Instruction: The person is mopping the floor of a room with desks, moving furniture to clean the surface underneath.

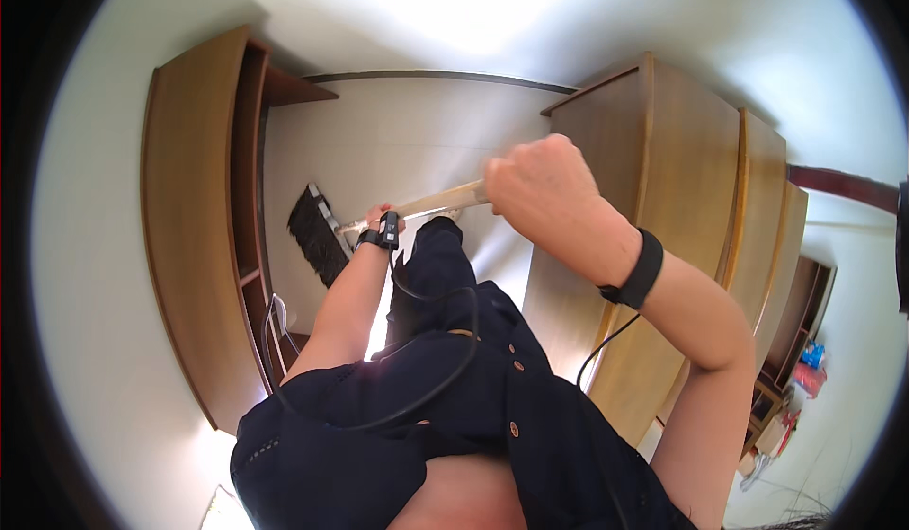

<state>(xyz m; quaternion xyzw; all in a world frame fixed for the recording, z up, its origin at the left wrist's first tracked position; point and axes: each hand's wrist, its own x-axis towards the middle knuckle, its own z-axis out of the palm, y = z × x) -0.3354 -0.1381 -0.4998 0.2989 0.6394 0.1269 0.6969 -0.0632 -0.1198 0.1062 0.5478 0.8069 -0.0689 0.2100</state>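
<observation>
A broom with dark bristles [310, 237] rests on the pale floor [412, 122], left of my legs. Its light-coloured handle [444, 198] slants up towards the right. The fist of my right hand [543, 178] is closed round the upper end of the handle, slightly blurred. Lower down, near the broom head, my left hand [378, 213] grips the same handle, partly hidden by a black device [388, 230] at the wrist. Each wrist wears a black strap, with a cable running from it.
On the left stands a wooden cabinet [192, 225] with open shelf sides facing the floor. Large wooden wardrobe doors [692, 175] line the right. A dark skirting strip [433, 74] runs along the far wall. Shelving [795, 310] with blue and red items stands at the far right.
</observation>
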